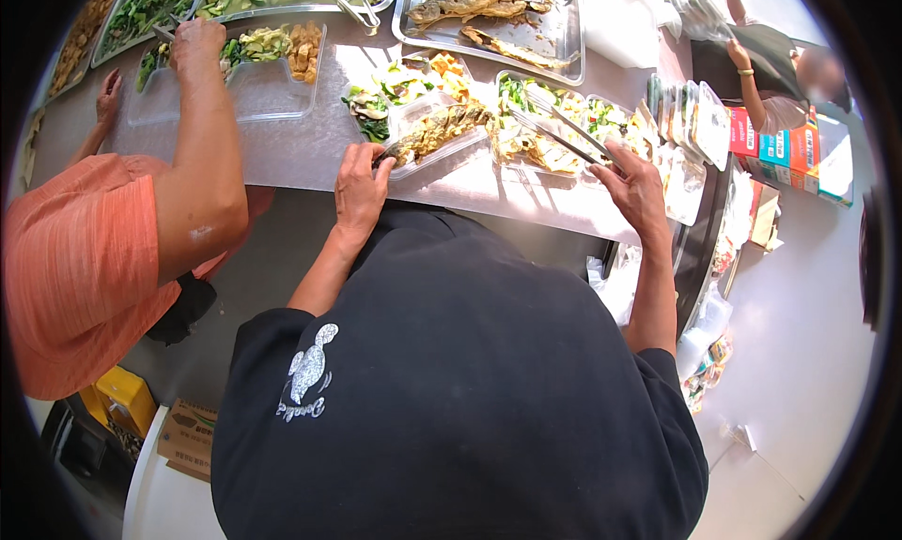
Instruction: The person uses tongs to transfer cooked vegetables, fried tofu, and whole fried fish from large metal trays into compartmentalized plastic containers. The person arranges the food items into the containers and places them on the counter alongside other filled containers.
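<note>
My left hand (361, 191) has thumb and fingertips closed on the near-left corner of a clear plastic meal container (433, 158), right by the dark end of a fried fish (438, 133). Greens and other vegetables fill the far compartments. My right hand (634, 188) grips metal tongs (564, 126), whose tips reach left over a second filled container (539, 161). Pieces of fried fish lie in its near part. Partly behind the tongs and my right hand stands another container with chopped vegetables (606, 121).
A metal tray (574, 50) of fried fish stands at the back, with vegetable trays (134, 19) to its left. On my left, a co-worker's hand (197, 43) is over a divided container (275, 93). Stacked filled containers (687, 117) stand right. Another person (768, 82) is beyond.
</note>
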Available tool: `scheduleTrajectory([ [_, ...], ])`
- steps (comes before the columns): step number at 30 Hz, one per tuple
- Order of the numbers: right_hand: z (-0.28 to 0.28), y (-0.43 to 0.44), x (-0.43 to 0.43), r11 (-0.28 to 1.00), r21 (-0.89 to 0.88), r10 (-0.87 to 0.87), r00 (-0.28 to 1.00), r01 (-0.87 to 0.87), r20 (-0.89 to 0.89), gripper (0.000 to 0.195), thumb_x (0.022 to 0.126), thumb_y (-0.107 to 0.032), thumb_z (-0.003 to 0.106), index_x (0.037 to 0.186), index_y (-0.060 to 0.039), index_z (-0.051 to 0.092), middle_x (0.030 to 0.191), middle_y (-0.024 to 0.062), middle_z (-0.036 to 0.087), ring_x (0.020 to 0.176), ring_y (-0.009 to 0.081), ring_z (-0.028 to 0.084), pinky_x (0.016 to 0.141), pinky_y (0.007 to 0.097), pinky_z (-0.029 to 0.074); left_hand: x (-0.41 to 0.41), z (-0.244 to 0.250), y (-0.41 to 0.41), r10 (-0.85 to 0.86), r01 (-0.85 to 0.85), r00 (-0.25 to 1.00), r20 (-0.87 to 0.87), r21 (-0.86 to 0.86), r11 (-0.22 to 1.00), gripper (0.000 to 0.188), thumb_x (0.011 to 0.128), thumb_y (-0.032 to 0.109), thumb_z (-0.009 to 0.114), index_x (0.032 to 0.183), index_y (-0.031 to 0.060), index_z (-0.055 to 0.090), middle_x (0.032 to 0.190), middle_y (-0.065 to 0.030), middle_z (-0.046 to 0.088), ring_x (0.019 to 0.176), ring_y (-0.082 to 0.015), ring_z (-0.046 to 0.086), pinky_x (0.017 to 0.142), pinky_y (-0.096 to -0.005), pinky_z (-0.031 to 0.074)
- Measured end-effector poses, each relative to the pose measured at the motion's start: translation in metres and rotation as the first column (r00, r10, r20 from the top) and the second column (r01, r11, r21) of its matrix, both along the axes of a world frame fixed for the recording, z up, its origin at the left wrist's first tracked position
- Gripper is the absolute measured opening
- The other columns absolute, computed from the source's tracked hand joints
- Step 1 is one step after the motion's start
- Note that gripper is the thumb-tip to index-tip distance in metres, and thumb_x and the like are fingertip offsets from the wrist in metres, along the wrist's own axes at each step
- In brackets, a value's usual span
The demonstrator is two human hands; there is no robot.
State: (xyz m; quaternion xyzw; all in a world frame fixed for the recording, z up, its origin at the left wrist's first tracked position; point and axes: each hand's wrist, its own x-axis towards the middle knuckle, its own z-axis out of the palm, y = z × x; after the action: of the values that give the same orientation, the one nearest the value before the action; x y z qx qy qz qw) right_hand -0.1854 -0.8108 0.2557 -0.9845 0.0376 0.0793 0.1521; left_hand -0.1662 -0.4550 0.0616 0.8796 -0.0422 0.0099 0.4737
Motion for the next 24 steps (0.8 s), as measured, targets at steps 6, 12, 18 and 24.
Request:
scheduleTrajectory([
  [6, -0.014, 0.007, -0.008, 0.999, -0.020, 0.049, 0.997, -0.050, -0.060, 0.034, 0.082, -0.026, 0.075, 0.109, -0.0065, 0.068, 0.072, 0.0098, 0.062, 0.066, 0.0262, 0.060, 0.064, 0.0392, 0.047, 0.002, 0.007, 0.003, -0.066, 0.067, 0.997, 0.038, -0.018, 0.998, 0.023, 0.081, 0.007, 0.074, 0.101, -0.0008, 0.064, 0.091, -0.0137, 0.061, 0.079, -0.0269, 0.062, 0.073, -0.0365, 0.051],
  [12, -0.020, 0.017, 0.004, 0.992, -0.023, 0.124, 0.992, -0.125, -0.040, 0.032, 0.083, -0.026, 0.073, 0.107, -0.0046, 0.068, 0.083, 0.0130, 0.068, 0.072, 0.0309, 0.064, 0.068, 0.0414, 0.048, 0.008, 0.004, -0.001, 0.022, -0.021, 0.984, -0.176, 0.007, 1.000, 0.023, 0.077, 0.014, 0.078, 0.094, 0.0032, 0.067, 0.088, -0.0116, 0.064, 0.077, -0.0274, 0.065, 0.071, -0.0385, 0.051],
  [18, -0.020, 0.019, 0.011, 0.996, 0.028, 0.086, 0.994, -0.084, -0.067, 0.035, 0.082, -0.027, 0.075, 0.105, -0.0016, 0.070, 0.071, 0.0188, 0.066, 0.064, 0.0324, 0.064, 0.063, 0.0413, 0.049, 0.024, 0.012, 0.000, 0.076, -0.077, 0.902, -0.425, 0.014, 0.997, 0.023, 0.071, 0.016, 0.080, 0.085, 0.0022, 0.069, 0.080, -0.0115, 0.072, 0.076, -0.0247, 0.070, 0.070, -0.0368, 0.053],
  [24, -0.025, 0.019, 0.014, 0.998, 0.055, -0.023, 0.982, 0.034, -0.189, 0.036, 0.083, -0.030, 0.074, 0.103, -0.0007, 0.071, 0.069, 0.0209, 0.066, 0.064, 0.0321, 0.066, 0.065, 0.0396, 0.051, 0.024, 0.012, -0.003, 0.118, -0.119, 0.879, -0.463, 0.027, 0.993, 0.022, 0.072, 0.016, 0.080, 0.082, 0.0027, 0.067, 0.079, -0.0109, 0.071, 0.075, -0.0252, 0.069, 0.069, -0.0377, 0.052],
])
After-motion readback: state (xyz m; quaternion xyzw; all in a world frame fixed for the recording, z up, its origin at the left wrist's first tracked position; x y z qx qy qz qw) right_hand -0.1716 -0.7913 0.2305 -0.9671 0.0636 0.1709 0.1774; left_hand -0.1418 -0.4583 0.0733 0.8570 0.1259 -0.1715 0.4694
